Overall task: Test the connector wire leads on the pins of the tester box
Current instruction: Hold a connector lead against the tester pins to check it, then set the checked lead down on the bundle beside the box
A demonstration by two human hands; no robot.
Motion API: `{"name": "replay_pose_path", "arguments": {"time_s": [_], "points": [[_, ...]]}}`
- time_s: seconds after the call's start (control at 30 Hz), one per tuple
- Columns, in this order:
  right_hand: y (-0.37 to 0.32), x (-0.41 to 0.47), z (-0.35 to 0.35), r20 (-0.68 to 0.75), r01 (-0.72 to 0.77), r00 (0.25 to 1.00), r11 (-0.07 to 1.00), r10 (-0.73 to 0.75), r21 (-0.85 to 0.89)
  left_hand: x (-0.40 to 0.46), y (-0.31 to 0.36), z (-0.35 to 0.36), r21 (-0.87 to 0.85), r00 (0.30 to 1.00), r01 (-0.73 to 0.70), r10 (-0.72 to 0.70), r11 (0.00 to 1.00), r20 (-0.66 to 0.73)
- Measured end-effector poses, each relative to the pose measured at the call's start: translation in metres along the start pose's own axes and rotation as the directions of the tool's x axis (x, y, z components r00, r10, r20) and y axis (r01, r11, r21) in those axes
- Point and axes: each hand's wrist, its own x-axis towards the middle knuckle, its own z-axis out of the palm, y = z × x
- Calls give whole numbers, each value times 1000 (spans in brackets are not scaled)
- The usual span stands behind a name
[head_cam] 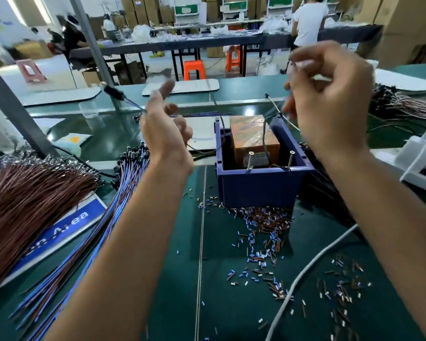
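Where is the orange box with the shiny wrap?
In the head view, the orange box wrapped in clear shiny film sits inside the dark blue plastic bin at the middle of the green table, just behind two upright metal pins.

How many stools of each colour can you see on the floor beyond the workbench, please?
Orange stools: 2, one nearer and one further right.
Pink stools: 1, at the left.
Total: 3 stools.
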Motion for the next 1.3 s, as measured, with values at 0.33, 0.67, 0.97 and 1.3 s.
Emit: {"name": "replay_pose_path", "arguments": {"time_s": [0.33, 0.67, 0.97, 1.3], "points": [[-7, 123, 111, 403, 492, 858, 732, -318, -470, 141, 10, 63, -452, 963, 222, -267, 864, -37], [134, 192, 219, 902, -8, 308, 949, 303, -316, 265, -30, 73, -232, 918, 355, -385, 906, -97], [258, 206, 262, 853, 327, 229, 789, 469, -521, 356, -104, -2, 30, 696, 704, -680, 710, -232], [290, 185, 296, 764, 529, 377, 556, 523, -641, 358, -122, 1, 289, 803, 595, -568, 749, -181]]}}
